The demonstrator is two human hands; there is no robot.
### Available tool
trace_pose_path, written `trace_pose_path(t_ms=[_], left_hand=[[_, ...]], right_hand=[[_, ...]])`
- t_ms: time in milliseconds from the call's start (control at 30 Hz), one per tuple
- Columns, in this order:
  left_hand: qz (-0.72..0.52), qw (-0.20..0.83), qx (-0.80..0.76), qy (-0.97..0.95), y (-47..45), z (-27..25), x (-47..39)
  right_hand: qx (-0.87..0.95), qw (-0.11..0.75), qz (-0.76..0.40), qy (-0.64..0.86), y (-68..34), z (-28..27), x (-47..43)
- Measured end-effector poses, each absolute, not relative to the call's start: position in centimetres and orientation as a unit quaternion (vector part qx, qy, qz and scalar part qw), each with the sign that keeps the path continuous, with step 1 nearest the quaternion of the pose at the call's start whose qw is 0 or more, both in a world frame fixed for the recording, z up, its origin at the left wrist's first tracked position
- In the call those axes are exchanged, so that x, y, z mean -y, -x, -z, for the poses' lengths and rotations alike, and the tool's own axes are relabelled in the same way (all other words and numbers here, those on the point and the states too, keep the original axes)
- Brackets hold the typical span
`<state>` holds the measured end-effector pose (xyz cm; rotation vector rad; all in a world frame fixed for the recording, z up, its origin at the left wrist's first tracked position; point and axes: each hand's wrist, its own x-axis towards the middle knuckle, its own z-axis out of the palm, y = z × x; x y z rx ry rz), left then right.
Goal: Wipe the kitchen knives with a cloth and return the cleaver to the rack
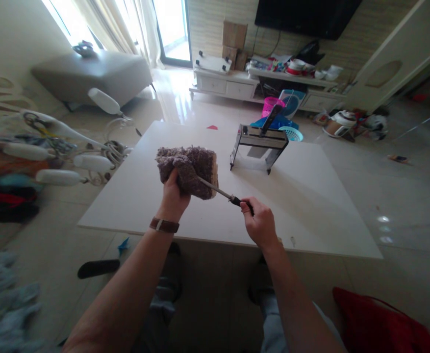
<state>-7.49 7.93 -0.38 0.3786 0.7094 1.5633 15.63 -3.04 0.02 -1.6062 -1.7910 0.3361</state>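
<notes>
My left hand (174, 193) grips a fluffy brown-grey bundle (202, 162) from below, its thumb laid against the pile. The bundle has a beige edge on its right side and is held above the white table. My right hand (259, 218) is closed round the black handle of a tool with a thin metal shaft (218, 189). That shaft slants up to the left, and its far end meets a fold of the bundle, where the tip is hidden. I cannot make out the tool's exact kind.
The white table (310, 215) spans the middle. On it stands a dark-framed device with an upright handle (261, 139), beyond the bundle to the right. A white lamp with several arms (67, 130) lies left of the table. A red cushion-like thing (380, 318) is at lower right.
</notes>
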Motion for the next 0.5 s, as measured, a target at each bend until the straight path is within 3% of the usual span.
trace_pose_path(t_ms=[500], left_hand=[[-0.625, 0.688, -0.322, -0.183, 3.8, 0.6, -5.0]], right_hand=[[0.709, 0.365, -0.122, 0.591, -15.2, 0.0, 3.2]])
